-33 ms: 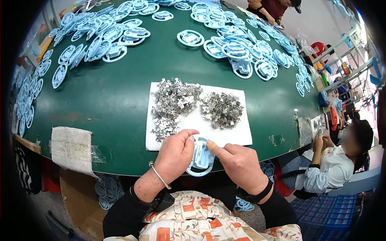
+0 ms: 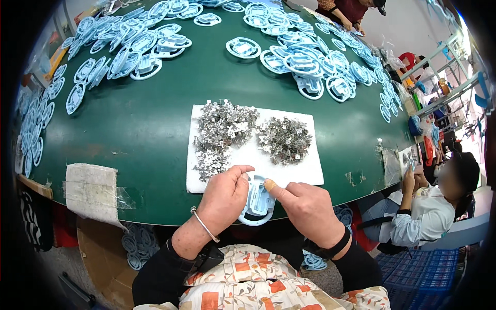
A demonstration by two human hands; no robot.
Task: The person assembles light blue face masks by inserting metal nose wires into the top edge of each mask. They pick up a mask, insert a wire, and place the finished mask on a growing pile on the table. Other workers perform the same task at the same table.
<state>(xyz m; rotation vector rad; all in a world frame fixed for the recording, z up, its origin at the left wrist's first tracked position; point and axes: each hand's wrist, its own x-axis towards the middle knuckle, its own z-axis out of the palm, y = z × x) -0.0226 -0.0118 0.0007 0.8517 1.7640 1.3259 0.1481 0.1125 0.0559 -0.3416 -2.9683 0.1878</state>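
Light-blue oval plastic frame (image 2: 258, 201) in both hands at near edge of green table (image 2: 147, 139), just at near side of white foam board (image 2: 306, 174). Left hand (image 2: 223, 194) curled closed on upper-left rim; right hand (image 2: 313, 212) clamped on right side, taped thumb pressing near top. Fingers underneath hidden; can't tell if also pinching a small part. On board: small silvery metal pieces, larger left heap (image 2: 225, 126) and smaller right heap (image 2: 284, 140). Off to left, pale cloth pad (image 2: 92, 188) on table edge. Seated co-worker (image 2: 421, 219) at right. Farther out: left pile of matching frames (image 2: 140, 42), right pile of matching frames (image 2: 302, 63), single frame (image 2: 243, 48) between. Another person (image 2: 351, 9) at far end.
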